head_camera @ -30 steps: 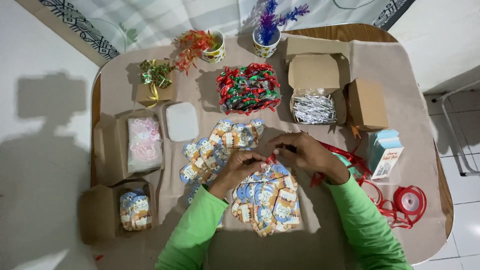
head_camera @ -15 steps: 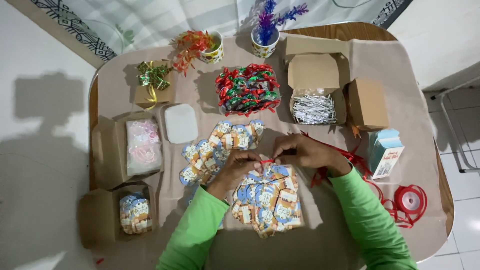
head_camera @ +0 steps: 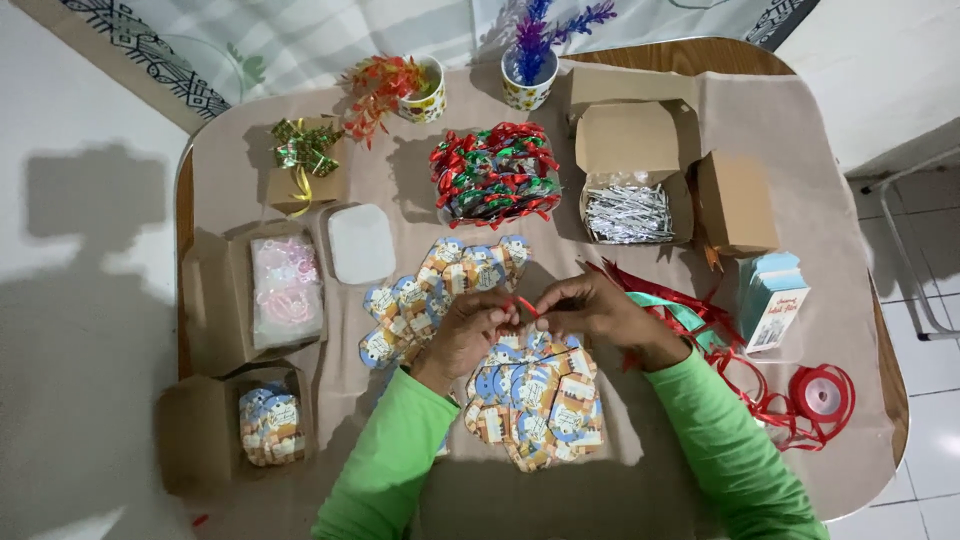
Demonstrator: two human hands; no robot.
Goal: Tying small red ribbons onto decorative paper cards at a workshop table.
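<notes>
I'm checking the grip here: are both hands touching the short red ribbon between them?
Touching. The head view shows the left hand and right hand pinching opposite ends of the red ribbon, with no gap visible at either end.

Bare cloth lies open along the table's near edge (head_camera: pixel 640 500), between the two green sleeves and to the right of the right sleeve. Both hands, left hand (head_camera: pixel 470 335) and right hand (head_camera: pixel 600 310), sit hemmed in: a fan of round tags (head_camera: pixel 440 285) crowds the left, a tag pile (head_camera: pixel 535 400) lies just below. Loose red ribbon (head_camera: pixel 740 370) tangles the right side toward the spool (head_camera: pixel 822 392). Further back, the heap of red and green bows (head_camera: pixel 495 175) and the open box of silver ties (head_camera: pixel 628 205) block the way; narrow cloth lanes run between them.
</notes>
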